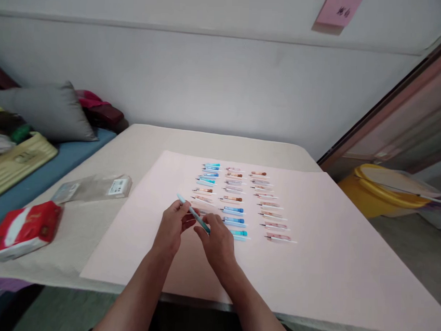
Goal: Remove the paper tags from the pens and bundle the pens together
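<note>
Both hands pinch the blue pen [193, 213] — left hand [173, 224] near its upper end, right hand [218, 242] at its lower tip. Its long axis runs 10 to 4 o'clock; the rows of pens [237, 200] lie just beyond, at 1 o'clock.

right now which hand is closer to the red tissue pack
Left. Both hold the blue pen; the left hand is right of the red tissue pack, over the pink sheet, the right hand even farther right.

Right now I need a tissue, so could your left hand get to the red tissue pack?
Probably yes: the red tissue pack lies off to the side of the left hand with nothing between them, though that hand is pinching the blue pen.
</note>
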`<state>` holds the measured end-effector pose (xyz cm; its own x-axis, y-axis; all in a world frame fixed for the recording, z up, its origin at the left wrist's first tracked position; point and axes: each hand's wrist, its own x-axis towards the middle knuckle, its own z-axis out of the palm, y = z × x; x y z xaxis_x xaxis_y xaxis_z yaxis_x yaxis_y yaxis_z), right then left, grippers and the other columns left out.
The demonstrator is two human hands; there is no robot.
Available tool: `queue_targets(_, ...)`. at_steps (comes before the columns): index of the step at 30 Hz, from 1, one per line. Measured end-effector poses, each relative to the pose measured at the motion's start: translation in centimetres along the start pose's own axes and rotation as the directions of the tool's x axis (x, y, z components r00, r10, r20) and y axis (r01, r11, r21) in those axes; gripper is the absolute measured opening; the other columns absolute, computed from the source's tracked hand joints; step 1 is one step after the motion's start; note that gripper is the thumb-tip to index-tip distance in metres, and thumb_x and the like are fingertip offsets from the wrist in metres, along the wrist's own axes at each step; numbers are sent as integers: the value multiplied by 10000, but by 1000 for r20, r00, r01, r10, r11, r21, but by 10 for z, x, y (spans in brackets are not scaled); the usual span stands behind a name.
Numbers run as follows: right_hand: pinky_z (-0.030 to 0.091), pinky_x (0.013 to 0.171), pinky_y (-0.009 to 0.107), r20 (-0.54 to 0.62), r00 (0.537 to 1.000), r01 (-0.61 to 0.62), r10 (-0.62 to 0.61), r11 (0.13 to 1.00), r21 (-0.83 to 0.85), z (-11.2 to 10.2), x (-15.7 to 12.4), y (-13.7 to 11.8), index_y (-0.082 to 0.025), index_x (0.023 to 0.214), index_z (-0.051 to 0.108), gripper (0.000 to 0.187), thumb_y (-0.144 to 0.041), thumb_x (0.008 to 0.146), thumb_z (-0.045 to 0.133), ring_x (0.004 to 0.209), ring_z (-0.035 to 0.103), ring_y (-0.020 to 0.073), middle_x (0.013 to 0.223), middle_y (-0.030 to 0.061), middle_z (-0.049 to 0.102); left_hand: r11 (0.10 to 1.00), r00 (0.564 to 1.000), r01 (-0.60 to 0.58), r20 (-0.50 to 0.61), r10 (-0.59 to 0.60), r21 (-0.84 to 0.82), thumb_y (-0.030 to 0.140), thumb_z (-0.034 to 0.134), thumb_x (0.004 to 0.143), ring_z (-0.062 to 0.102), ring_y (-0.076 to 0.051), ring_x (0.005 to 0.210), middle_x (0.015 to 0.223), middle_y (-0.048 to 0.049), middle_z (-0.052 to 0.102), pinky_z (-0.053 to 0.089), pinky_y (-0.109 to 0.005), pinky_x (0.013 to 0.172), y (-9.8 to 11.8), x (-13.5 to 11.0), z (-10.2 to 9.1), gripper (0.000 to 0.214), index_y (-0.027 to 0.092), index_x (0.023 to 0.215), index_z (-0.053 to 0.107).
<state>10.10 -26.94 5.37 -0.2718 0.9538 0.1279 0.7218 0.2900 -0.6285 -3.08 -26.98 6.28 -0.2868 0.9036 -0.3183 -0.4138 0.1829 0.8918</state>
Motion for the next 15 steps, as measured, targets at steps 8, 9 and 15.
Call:
queue_targets(8,325,594,225,27,999,35,-35,999,25,-1,-1,-1,-264,985,594,257,-370,926,368,781,596,148,935,20,632,1000,1000,-1,18,1,-6,432,630,719,608,-169,749,839,-79,658,466,-329,730,2,-2,2,305,154,840,595)
queue_targets(9,322,594,226,31,999,35,-36,999,35,-1,-1,-1,-260,993,592,237,-378,910,403,782,594,152,933,21,638,1000,1000,-2,20,2,-7,431,627,723,603,-167,754,834,-75,653,466,-329,734,2,-2,2,298,155,833,598)
queue_targets(15,290,531,221,129,991,-65,23,940,335,0,4,1,-197,703,586,278,-335,880,422,554,481,111,583,-19,549,996,998,-43,40,47,-78,372,662,704,536,-114,721,763,-16,578,448,-267,724,2,-1,3,227,153,746,615)
